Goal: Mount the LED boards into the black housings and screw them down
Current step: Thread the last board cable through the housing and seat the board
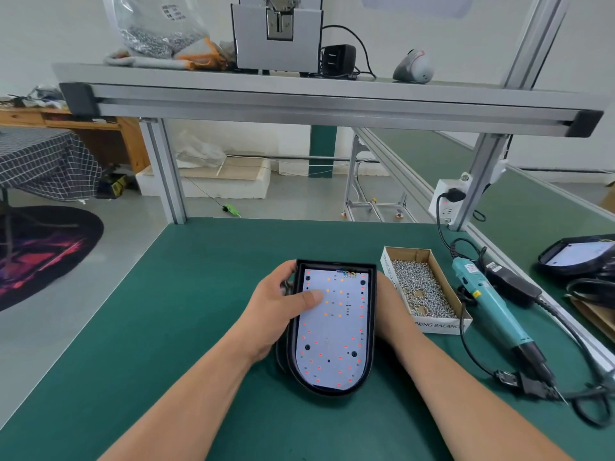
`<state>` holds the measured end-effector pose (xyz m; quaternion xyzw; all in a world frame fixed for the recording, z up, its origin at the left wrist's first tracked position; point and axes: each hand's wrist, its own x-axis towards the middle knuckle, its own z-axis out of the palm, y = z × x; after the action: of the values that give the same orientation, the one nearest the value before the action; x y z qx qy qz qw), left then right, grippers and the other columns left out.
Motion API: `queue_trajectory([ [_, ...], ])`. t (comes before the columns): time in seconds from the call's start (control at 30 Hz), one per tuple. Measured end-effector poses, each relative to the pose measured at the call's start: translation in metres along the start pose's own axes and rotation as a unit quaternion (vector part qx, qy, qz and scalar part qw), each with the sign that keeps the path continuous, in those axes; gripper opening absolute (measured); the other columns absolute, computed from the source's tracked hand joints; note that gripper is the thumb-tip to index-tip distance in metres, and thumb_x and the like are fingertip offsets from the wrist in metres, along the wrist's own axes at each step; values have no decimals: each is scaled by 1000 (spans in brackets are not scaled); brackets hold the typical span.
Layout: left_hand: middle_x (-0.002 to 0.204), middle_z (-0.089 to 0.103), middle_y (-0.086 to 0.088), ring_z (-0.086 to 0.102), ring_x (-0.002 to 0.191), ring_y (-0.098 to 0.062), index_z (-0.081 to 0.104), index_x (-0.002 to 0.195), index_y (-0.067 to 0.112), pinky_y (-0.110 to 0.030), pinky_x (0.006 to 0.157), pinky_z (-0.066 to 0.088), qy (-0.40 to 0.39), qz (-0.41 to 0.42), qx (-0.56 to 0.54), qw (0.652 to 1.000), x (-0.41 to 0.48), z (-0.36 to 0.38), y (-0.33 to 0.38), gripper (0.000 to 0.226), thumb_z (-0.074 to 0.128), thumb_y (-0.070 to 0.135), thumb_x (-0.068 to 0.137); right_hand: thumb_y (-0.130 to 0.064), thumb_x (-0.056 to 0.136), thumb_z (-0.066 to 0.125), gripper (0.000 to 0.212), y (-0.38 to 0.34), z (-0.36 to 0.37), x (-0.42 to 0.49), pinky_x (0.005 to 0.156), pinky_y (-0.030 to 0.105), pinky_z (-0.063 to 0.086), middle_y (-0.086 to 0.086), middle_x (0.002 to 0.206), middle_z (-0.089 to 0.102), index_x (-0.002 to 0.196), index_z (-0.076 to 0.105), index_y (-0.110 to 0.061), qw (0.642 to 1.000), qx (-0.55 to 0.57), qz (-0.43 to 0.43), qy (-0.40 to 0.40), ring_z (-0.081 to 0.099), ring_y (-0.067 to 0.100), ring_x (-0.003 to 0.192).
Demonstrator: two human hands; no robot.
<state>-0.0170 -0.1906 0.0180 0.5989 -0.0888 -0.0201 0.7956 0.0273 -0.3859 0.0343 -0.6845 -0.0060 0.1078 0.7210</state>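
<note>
**LED board (332,327) in black housing (372,327)**

Mid-frame on desk (166,327). L hand (283,306) fingers curl round housing's left rim, thumb pressing board. R hand (387,309) at right rim, fingers hidden, can't tell. Screw box (422,289), screwdriver (492,307) further right.

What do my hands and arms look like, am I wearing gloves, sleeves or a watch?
No gloves: the left hand and right hand are bare, with no ring or watch showing. The left arm and right arm are bare as far as the picture shows, no sleeves, bands or markings. The right hand's fingers are hidden, so I can't check them for rings.
</note>
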Motion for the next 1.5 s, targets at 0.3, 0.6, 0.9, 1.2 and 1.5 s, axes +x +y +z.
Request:
queue_trajectory([
  [0.3, 115, 79, -8, 76, 104, -30, 68, 125, 19, -34, 84, 63, 109, 48, 10, 993, 4, -2, 1, 38, 77, 0, 93, -55, 98, 53, 42, 2, -15, -5, 65, 33, 52, 6, 101, 74, 113, 78, -25, 996, 16, -83, -11, 63, 26, 84],
  [0.6, 120, 77, 14, 73, 111, -9, 63, 134, 34, -22, 91, 58, 138, 78, 105, 982, 7, -8, -6, 40, 75, 41, 97, -14, 87, 80, 32, 10, -12, -7, 86, 29, 58, -17, 108, 78, 113, 70, -30, 969, -200, -127, -63, 74, 6, 98],
  [0.9, 55, 37, 8, 30, 53, -11, 37, 69, 23, -35, 57, 30, 300, 24, 393, 869, 10, -38, -2, 61, 42, 76, 100, -7, 76, 81, 43, 3, -32, 4, 83, 35, 63, 11, 120, 78, 118, 74, -7, 988, 94, -113, -39, 76, 29, 109],
  [1.2, 64, 64, 2, 50, 52, -11, 65, 77, 30, -32, 57, 44, 232, -55, 460, 855, 10, -44, 1, 54, 60, 83, 84, 4, 92, 68, 32, -1, -36, 5, 77, 29, 62, 9, 121, 77, 122, 71, -7, 980, 151, -132, 16, 75, 27, 110],
  [1.5, 61, 63, 0, 56, 52, -17, 68, 91, 24, -22, 45, 36, -24, -144, 384, 912, 0, -47, 19, 33, 85, 45, 73, 3, 93, 67, 32, 1, -33, 7, 84, 34, 63, 9, 123, 77, 123, 71, -7, 971, 191, -135, 41, 74, 27, 113],
])
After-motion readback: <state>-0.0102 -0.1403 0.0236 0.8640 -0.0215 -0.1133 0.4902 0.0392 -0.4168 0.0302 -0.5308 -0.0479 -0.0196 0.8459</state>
